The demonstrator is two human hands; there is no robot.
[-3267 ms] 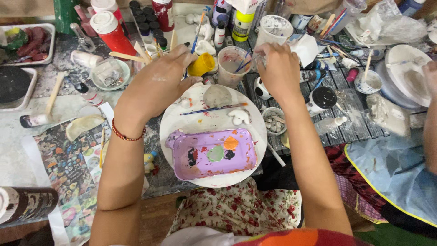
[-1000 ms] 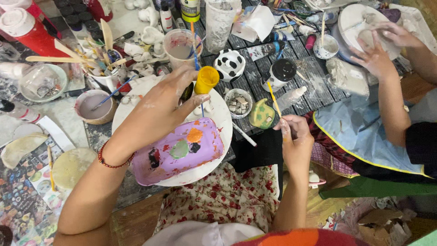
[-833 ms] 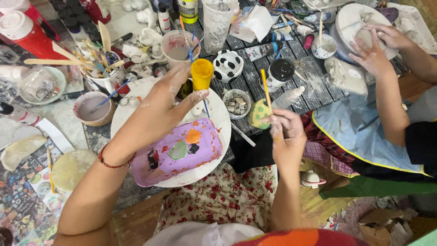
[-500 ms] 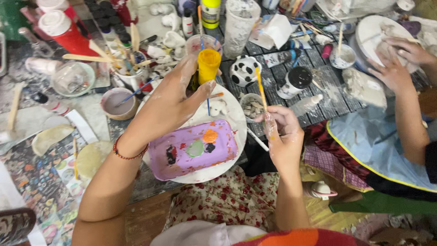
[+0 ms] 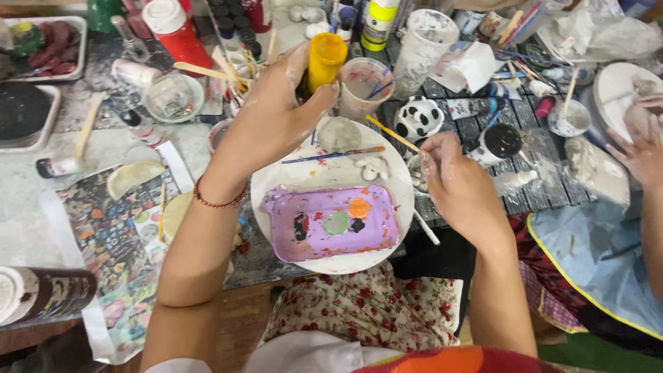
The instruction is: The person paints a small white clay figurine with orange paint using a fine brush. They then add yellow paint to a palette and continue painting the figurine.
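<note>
yellow paint bottle (image 5: 326, 61) | purple tray (image 5: 331, 223) | black-and-white spotted cup (image 5: 419, 118) | red bracelet (image 5: 217, 201)

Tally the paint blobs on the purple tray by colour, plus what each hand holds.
Paint blobs on the purple tray:
orange blob: 1
green blob: 1
black blobs: 2
Held:
yellow-capped bottle in left hand: 1
yellow-handled brush in right hand: 1
Total: 6

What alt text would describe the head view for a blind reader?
The left hand grips a yellow paint bottle while the right hand holds a brush, above a purple tray on a white plate amid craft clutter.
</note>
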